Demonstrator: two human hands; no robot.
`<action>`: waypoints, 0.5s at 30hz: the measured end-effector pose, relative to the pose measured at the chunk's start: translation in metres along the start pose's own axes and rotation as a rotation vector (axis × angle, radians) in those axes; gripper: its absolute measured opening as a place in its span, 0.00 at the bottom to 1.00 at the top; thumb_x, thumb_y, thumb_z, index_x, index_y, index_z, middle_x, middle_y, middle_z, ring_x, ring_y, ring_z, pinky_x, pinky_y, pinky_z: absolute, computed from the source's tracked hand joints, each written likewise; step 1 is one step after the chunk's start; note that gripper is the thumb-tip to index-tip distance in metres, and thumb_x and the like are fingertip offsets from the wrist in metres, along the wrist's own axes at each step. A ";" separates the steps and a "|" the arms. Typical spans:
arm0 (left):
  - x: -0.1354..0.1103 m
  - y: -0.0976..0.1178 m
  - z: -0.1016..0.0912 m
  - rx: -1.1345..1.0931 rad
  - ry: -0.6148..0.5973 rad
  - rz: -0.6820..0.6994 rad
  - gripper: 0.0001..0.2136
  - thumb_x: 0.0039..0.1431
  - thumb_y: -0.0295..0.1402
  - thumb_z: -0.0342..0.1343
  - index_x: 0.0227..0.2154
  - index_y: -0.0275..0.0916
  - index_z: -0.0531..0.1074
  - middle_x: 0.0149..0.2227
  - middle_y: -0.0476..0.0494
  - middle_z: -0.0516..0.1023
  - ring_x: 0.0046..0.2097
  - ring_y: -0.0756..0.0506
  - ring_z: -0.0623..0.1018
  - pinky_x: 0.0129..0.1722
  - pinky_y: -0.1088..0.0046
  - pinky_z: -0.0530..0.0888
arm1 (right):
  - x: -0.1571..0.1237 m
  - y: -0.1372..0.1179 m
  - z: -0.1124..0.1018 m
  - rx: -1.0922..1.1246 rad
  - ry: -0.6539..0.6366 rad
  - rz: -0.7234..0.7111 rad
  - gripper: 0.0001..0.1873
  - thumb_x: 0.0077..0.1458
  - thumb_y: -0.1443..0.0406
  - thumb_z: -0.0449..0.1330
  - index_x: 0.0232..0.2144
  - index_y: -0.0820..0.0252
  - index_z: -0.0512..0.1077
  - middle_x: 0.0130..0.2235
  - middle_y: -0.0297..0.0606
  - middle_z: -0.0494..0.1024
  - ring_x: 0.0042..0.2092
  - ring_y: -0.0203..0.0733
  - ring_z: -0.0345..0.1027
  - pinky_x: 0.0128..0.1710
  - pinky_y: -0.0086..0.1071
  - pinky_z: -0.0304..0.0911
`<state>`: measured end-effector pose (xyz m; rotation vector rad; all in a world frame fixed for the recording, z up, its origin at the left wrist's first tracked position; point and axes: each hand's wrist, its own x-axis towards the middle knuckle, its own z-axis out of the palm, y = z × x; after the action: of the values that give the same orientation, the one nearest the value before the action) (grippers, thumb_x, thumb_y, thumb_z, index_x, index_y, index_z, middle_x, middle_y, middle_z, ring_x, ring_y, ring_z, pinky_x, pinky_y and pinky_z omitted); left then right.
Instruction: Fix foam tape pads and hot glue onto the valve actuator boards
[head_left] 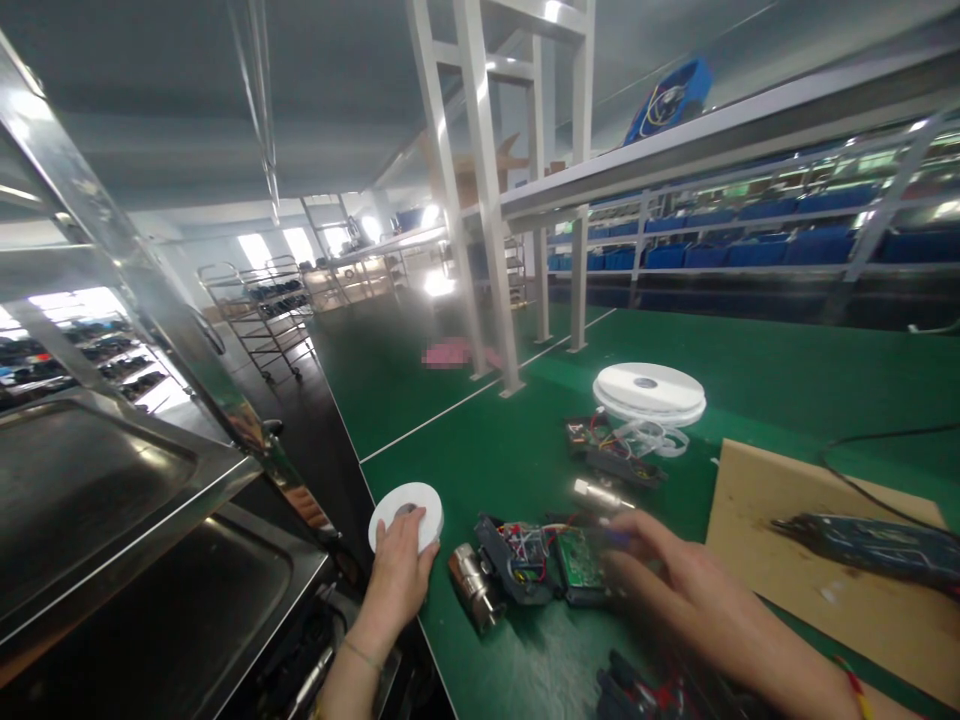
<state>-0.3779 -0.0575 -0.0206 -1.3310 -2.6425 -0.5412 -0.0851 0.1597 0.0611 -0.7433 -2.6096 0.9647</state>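
My left hand [397,575] grips a white roll of tape [406,508] at the left edge of the green table [465,450], fingers wrapped round its near side. My right hand [679,580] reaches left over the table, blurred, its fingertips at a green circuit board [579,562] wired with red and white leads to a black housing [517,560] and a silver motor [474,585]. Whether the right fingers pinch the board is unclear.
Farther back lie a second wired assembly [611,450], a silver cylinder [600,491] and stacked white tape reels [649,392]. A brown board [787,560] with a dark tool [870,545] sits right. Steel trays [135,520] stand left; white posts [491,200] rise behind.
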 end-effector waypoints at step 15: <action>0.000 -0.007 -0.007 0.006 0.053 0.099 0.21 0.59 0.30 0.46 0.54 0.32 0.70 0.55 0.29 0.75 0.60 0.33 0.73 0.60 0.38 0.66 | -0.001 -0.004 -0.006 0.109 -0.015 -0.035 0.19 0.63 0.51 0.47 0.43 0.56 0.71 0.43 0.41 0.80 0.45 0.52 0.74 0.47 0.43 0.66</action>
<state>-0.3834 -0.0638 -0.0157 -1.4164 -2.5195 -0.5468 -0.0837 0.1598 0.0682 -0.6635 -2.5500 1.0956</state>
